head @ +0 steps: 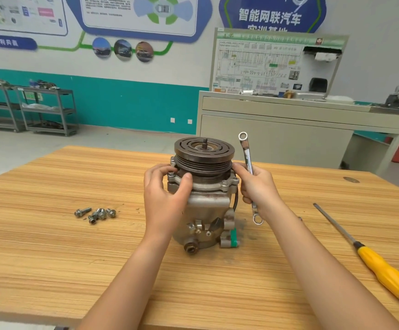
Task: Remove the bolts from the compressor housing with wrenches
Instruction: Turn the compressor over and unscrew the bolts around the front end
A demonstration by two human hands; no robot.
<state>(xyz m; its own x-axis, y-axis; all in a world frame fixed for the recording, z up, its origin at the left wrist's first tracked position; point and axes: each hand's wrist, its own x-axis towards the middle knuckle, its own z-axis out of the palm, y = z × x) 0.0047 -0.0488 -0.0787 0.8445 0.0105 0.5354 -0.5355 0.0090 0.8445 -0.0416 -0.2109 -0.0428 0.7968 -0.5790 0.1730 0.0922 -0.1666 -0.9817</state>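
A grey metal compressor (205, 206) stands upright on the wooden table (74, 258), its dark grooved pulley (204, 151) on top. My left hand (165, 194) grips the housing flange on the left side, thumb across the front and fingers by a bolt head (171, 174). Another flange bolt (225, 183) shows at the front right. My right hand (259, 189) holds a silver double ring wrench (248, 163) nearly upright, its fingertips touching the right side of the pulley. Several removed bolts (97, 213) lie loose on the table to the left.
A screwdriver with a yellow handle (382, 272) lies on the table at the right. Beyond the table's far edge stand a beige cabinet with a wiring display board (277, 120) and grey shelf carts (27, 108) at the left wall.
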